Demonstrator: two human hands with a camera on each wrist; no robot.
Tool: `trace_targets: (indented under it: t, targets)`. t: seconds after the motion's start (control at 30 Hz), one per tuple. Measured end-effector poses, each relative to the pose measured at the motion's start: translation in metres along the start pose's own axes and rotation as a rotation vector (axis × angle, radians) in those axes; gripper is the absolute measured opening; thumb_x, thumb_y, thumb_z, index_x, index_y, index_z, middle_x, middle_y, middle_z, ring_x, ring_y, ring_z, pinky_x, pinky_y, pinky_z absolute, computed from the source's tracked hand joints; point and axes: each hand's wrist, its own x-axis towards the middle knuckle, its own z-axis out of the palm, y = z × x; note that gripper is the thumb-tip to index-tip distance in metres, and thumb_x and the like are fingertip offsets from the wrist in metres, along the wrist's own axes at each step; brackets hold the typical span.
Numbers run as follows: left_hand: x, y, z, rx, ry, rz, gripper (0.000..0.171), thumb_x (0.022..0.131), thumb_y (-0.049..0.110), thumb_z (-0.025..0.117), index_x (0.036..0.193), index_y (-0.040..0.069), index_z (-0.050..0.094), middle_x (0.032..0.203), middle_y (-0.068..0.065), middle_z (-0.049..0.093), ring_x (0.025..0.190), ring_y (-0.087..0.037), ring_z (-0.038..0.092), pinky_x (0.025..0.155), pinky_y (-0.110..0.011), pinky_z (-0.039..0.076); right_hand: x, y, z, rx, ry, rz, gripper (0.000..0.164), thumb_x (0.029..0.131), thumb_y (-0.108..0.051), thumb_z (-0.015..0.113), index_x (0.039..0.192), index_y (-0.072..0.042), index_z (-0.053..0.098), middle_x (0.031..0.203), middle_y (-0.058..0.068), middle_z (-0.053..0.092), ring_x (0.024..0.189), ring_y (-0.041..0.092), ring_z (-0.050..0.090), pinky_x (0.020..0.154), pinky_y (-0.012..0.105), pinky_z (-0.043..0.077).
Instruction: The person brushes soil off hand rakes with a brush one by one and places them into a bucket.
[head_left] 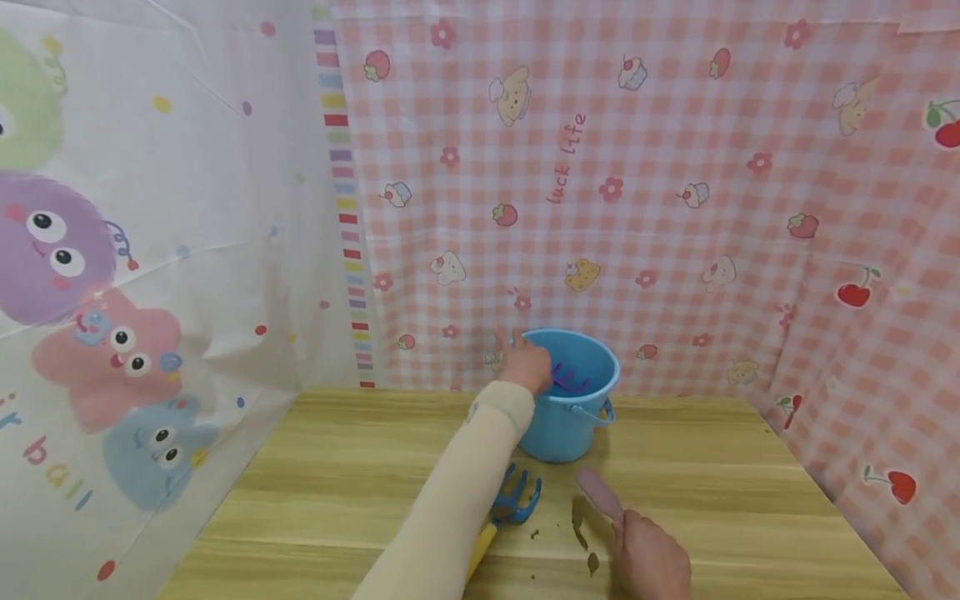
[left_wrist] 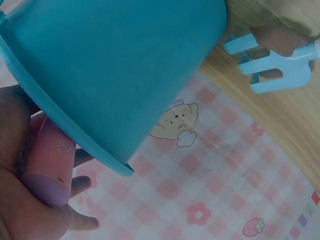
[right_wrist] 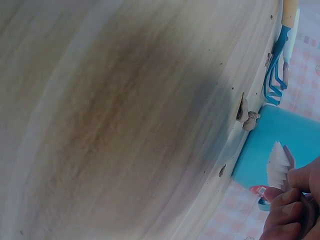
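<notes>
At the left rim of a light blue bucket (head_left: 558,429), my left hand (head_left: 525,367) has its fingers outstretched and spread. Against its palm and fingers lies a pink tool handle (left_wrist: 50,162) with a purple end, reaching past the rim into the bucket. Purple tines (head_left: 573,383) show inside; the rest of that tool is hidden. My right hand (head_left: 652,554) grips a mauve-handled brush (head_left: 600,496), its white bristles (right_wrist: 277,165) facing the tabletop side. A hand rake (head_left: 517,504) with blue tines and a yellow handle lies under my left forearm.
Dry leaf bits (head_left: 579,529) and crumbs are scattered on the wood-patterned tabletop (head_left: 712,492), left of my right hand. A pink checked cloth (head_left: 660,233) hangs just behind the bucket, and a white printed sheet (head_left: 247,208) hangs at the left.
</notes>
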Motion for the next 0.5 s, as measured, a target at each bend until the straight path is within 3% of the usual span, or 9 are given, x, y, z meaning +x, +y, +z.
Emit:
trace_targets:
  t: [0.27, 0.5]
  targets:
    - [0.004, 0.01, 0.003, -0.031, -0.01, 0.011, 0.029, 0.095, 0.037, 0.062, 0.115, 0.019, 0.072, 0.132, -0.006, 0.063, 0.137, -0.036, 0.04, 0.111, -0.068, 0.012, -0.002, 0.0, 0.001, 0.003, 0.007, 0.01, 0.02, 0.094, -0.014, 0.064, 0.097, 0.006, 0.064, 0.073, 0.007, 0.064, 0.061, 0.025, 0.062, 0.053, 0.044, 0.05]
    - [0.004, 0.017, 0.002, 0.012, 0.0, 0.005, 0.031, 0.098, 0.036, 0.055, 0.12, 0.021, 0.071, 0.134, -0.005, 0.062, 0.139, -0.036, 0.038, 0.111, -0.068, 0.012, -0.002, 0.0, 0.0, 0.005, 0.009, 0.009, 0.021, 0.094, -0.015, 0.063, 0.099, 0.006, 0.064, 0.075, 0.008, 0.065, 0.064, 0.028, 0.064, 0.055, 0.047, 0.05]
